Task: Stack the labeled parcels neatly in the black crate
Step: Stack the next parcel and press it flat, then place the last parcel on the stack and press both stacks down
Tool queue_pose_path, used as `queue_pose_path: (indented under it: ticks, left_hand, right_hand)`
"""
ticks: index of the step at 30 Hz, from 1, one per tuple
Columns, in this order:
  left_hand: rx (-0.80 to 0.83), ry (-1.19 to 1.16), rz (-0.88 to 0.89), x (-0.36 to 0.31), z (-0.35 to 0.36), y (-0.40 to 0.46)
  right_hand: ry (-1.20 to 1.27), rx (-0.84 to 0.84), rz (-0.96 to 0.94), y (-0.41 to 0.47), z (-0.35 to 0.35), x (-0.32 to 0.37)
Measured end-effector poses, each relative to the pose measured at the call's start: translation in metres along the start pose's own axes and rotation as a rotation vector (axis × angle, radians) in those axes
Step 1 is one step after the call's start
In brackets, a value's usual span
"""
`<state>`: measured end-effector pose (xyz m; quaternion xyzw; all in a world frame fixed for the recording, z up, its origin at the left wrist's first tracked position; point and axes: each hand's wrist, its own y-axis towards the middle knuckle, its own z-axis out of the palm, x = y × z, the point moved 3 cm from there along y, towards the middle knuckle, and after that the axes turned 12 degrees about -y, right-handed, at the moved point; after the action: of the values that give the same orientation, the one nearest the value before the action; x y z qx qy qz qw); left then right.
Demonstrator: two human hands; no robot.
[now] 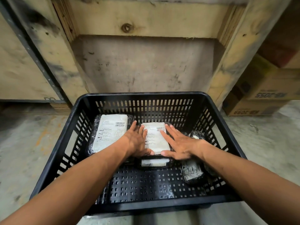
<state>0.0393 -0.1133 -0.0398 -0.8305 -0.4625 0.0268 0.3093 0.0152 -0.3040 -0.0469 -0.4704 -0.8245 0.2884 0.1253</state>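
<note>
The black slotted crate (pixel 139 95) sits on the floor below me. A large black-wrapped parcel with a white label (pixel 109 133) lies flat at its back left. In the middle a smaller labeled parcel (pixel 155 140) lies on top of another parcel (pixel 153 162), whose near edge shows beneath. My left hand (pixel 136 140) presses flat on the top parcel's left side, and my right hand (pixel 180 143) lies on its right side, fingers straight and spread. Two black-wrapped parcels (pixel 192 172) lie at the right of the crate, one partly hidden by my right wrist.
A wooden pallet frame (pixel 142 18) stands right behind the crate. Cardboard boxes (pixel 263 96) are stacked at the right. Bare concrete floor (pixel 21 143) surrounds the crate. The crate's near floor is bare perforated plastic.
</note>
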Motion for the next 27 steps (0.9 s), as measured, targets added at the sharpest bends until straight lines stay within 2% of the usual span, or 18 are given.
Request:
queue_pose_path:
  ticks: [4, 7, 11, 13, 18, 20, 22, 24, 27]
  left_hand:
    - [-0.039, -0.059, 0.03, -0.008, -0.002, -0.007]
    - [-0.073, -0.125, 0.089, -0.028, -0.011, -0.018]
    - [-0.251, -0.46, 0.119, -0.065, -0.03, -0.03]
    - [-0.304, -0.593, 0.106, -0.082, -0.039, -0.033]
    - [-0.402, -0.757, 0.106, -0.122, -0.056, -0.031]
    - [-0.301, -0.974, 0.031, -0.135, -0.054, -0.021]
    - [-0.086, -1.208, 0.01, -0.148, -0.047, -0.011]
    - [0.105, -1.268, 0.063, -0.156, -0.041, -0.007]
    - [0.18, -1.348, 0.083, -0.157, -0.032, 0.001]
  right_hand:
    - [0.03, 0.051, 0.022, -0.031, -0.014, -0.008]
    - [-0.055, 0.021, 0.041, -0.055, -0.041, -0.023]
    - [-0.315, 0.006, -0.019, -0.083, -0.065, -0.045]
    - [-0.358, 0.038, -0.03, -0.091, -0.065, -0.052]
    - [-0.427, 0.042, -0.022, -0.089, -0.053, -0.059]
    - [-0.467, 0.048, -0.015, -0.087, -0.051, -0.061]
    - [-0.48, 0.04, -0.023, -0.088, -0.051, -0.061]
    - [-0.45, 0.007, -0.022, -0.087, -0.052, -0.06]
    - [-0.415, -0.025, -0.016, -0.086, -0.053, -0.056]
